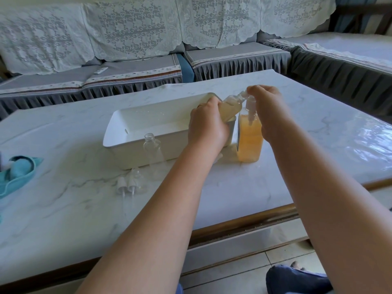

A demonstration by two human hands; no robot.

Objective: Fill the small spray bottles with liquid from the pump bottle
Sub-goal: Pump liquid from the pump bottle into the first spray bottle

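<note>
My left hand (206, 125) grips a small clear spray bottle (231, 107), tilted to the right and holding pale yellow liquid. Its open neck meets the white pump nozzle (250, 105) of the tall pump bottle (250, 141), which holds orange liquid and stands on the table. My right hand (268, 109) presses down on the pump head. An empty small bottle (153, 148) without a cap stands in front of the white tray. Two white spray caps (126, 185) lie on the table beside another clear piece.
A white rectangular tray (118, 134) sits on the marble table (63, 209) behind the bottles. A teal cloth (17, 175) lies at the left edge. A sofa with lace covers (127, 39) runs behind the table, with a remote (101, 70) on its seat.
</note>
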